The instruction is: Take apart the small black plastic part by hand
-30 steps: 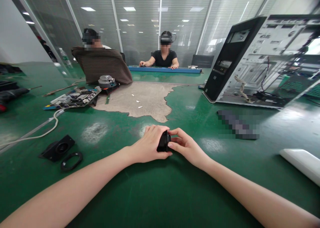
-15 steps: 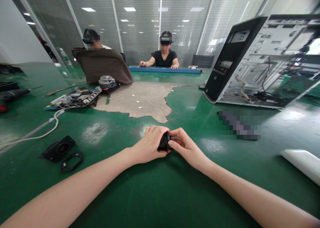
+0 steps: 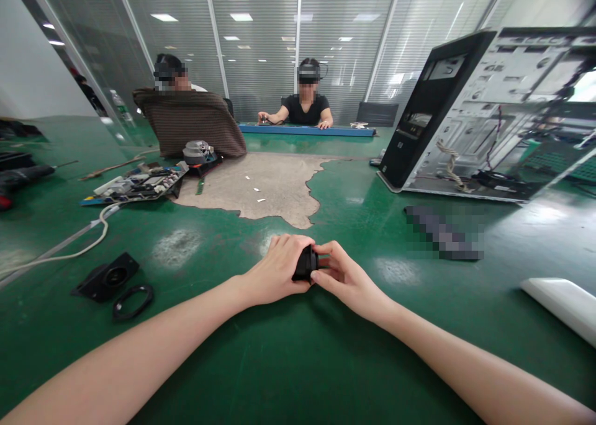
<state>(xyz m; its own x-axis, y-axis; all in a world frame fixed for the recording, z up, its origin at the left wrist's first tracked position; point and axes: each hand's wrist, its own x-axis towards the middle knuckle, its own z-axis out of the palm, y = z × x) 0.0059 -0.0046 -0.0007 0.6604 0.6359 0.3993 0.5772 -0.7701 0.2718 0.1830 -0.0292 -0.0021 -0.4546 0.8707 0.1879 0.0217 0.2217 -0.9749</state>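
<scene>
A small black part (image 3: 304, 264) is held just above the green table (image 3: 261, 363), near the middle of the view. My left hand (image 3: 278, 268) wraps round its left side, and the palm hides much of it. My right hand (image 3: 345, 276) has thumb and fingertips on the part's right edge, so both hands grip it. To the left, a black square piece with a round opening (image 3: 114, 276) lies on the table. Close beside it is a black ring (image 3: 133, 302).
An open computer case (image 3: 437, 115) stands at the right, with a dark blurred object (image 3: 442, 234) before it and a white object (image 3: 561, 304) nearer. A circuit board (image 3: 139, 183), a cable (image 3: 100, 236) and brown cloth (image 3: 195, 121) are left. Two people sit across the table.
My right hand's fingers have shifted slightly on the black part, and its right face shows a little differently. My left hand stays almost unchanged.
</scene>
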